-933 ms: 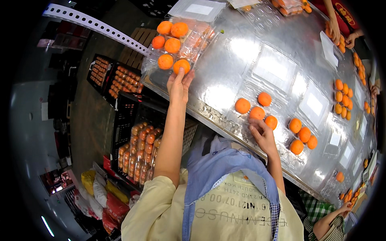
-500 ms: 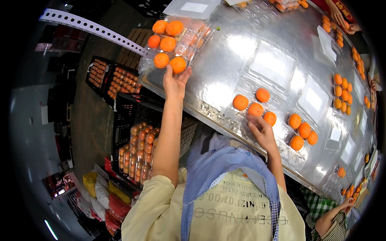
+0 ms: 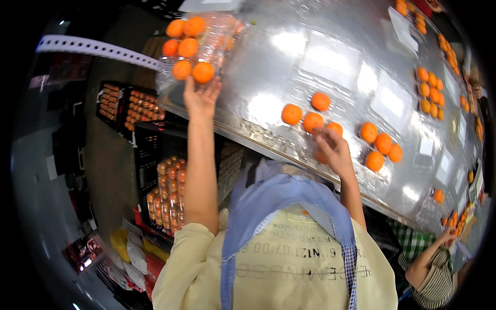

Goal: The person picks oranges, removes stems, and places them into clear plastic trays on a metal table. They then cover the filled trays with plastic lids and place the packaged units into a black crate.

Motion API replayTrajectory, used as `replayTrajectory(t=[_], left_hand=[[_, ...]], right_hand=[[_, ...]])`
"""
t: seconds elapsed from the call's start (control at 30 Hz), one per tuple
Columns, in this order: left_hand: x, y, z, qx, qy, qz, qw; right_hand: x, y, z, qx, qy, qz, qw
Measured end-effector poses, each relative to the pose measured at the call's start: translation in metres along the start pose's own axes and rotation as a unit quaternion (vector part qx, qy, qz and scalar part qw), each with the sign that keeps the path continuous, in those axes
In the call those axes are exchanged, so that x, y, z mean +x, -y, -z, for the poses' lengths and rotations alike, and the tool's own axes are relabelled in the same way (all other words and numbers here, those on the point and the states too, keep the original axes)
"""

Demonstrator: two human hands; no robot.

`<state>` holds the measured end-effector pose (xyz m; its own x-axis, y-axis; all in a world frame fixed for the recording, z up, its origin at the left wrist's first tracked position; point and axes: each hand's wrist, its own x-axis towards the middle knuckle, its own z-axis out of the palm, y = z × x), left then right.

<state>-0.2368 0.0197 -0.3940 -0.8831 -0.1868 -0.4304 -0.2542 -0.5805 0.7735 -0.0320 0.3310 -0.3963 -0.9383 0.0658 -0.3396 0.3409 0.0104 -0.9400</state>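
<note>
My left hand (image 3: 201, 98) has its fingers spread, fingertips at the near edge of a clear plastic tray (image 3: 212, 47) with several oranges (image 3: 188, 47) in it, at the table's left corner. My right hand (image 3: 335, 151) is over a second clear tray (image 3: 297, 140), its fingers loosely bent and apart. Close by its fingertips are an orange (image 3: 312, 122) and another orange (image 3: 335, 128). One more orange (image 3: 321, 156) shows partly, below the thumb. To the right, a further group of oranges (image 3: 383, 143) sits in a clear tray.
The metal table (image 3: 258, 67) carries open trays with white-labelled lids (image 3: 330, 58) and more oranges (image 3: 431, 93). Black crates (image 3: 137, 173) with packed fruit (image 3: 168, 194) stand on the floor at left. Co-workers' hands (image 3: 448, 235) are at the right edge.
The whole view has shifted, so things appear further left and up. My right hand has moved slightly away from me, uncovering an orange below its thumb. My left hand stays by its tray.
</note>
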Motion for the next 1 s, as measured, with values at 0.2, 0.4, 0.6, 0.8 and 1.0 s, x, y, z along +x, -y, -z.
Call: replayTrajectory(t=[0.2, 0.4, 0.6, 0.8, 1.0], left_hand=[[-0.043, 0.028, 0.012, 0.007, -0.070, 0.038, 0.997], [-0.098, 0.098, -0.003, 0.398, 0.149, -0.104, 0.899], [-0.122, 0.104, -0.049, 0.613, 0.297, -0.228, 0.696], [-0.117, 0.110, -0.053, 0.650, 0.325, -0.267, 0.633], [-0.125, 0.107, -0.060, 0.615, 0.290, -0.260, 0.685]], right_hand=[[-0.005, -0.009, 0.044, -0.026, -0.135, 0.028, 0.990], [-0.007, -0.008, 0.048, -0.248, -0.169, 0.087, 0.950], [0.009, 0.001, 0.031, -0.468, -0.141, 0.128, 0.863], [0.017, 0.005, 0.043, -0.507, -0.084, 0.166, 0.842], [0.013, 0.000, 0.056, -0.304, -0.066, 0.047, 0.949]])
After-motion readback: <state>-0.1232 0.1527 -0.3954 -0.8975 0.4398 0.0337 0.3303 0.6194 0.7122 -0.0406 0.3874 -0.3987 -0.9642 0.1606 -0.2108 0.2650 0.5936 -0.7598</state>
